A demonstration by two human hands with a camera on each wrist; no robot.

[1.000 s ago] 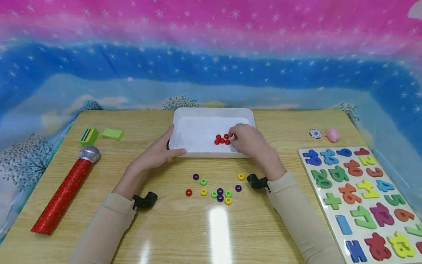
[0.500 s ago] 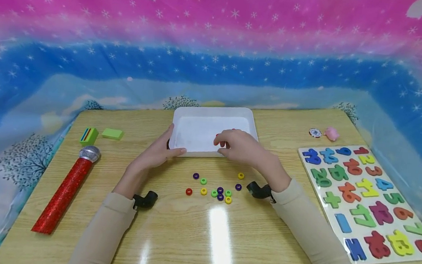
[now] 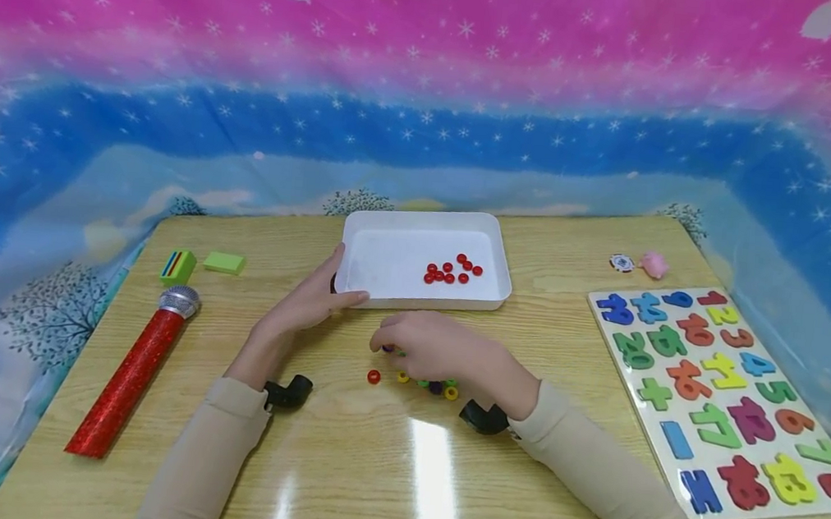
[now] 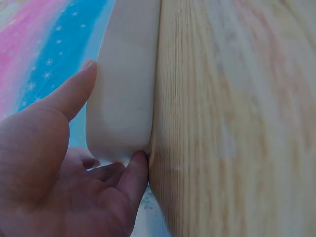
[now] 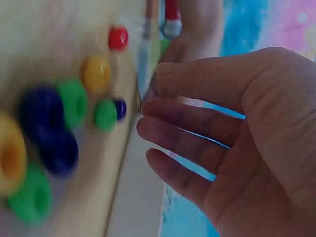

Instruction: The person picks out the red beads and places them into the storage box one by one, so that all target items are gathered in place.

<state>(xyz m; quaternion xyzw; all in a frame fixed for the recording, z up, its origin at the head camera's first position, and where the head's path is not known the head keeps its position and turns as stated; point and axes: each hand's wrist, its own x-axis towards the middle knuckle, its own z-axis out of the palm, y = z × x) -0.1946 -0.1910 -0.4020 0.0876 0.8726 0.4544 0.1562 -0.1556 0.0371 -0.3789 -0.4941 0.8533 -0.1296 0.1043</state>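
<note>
My left hand (image 3: 304, 299) grips the front left corner of a white tray (image 3: 387, 249); in the left wrist view the thumb lies along one wall and the fingers bend round the corner. Several red ring beads (image 3: 440, 276) lie inside the tray, towards its right. Over the loose beads in front of the tray hovers my right hand (image 3: 437, 348), hiding some of them. The right wrist view shows its thumb and fingers apart with nothing between them. A single red bead (image 3: 373, 377) lies near its fingertips, with yellow, green (image 5: 73, 103) and purple beads (image 5: 59, 152) about.
A number puzzle board (image 3: 722, 402) covers the right side, with a pink pig figure (image 3: 654, 265) and a poker chip (image 3: 621, 263) behind it. On the left lie a red toy microphone (image 3: 130, 383) and two green blocks (image 3: 224, 262).
My right hand has come out of the tray, moving left and towards me, over the loose beads. The red beads in the tray are now uncovered. My left hand stays put.
</note>
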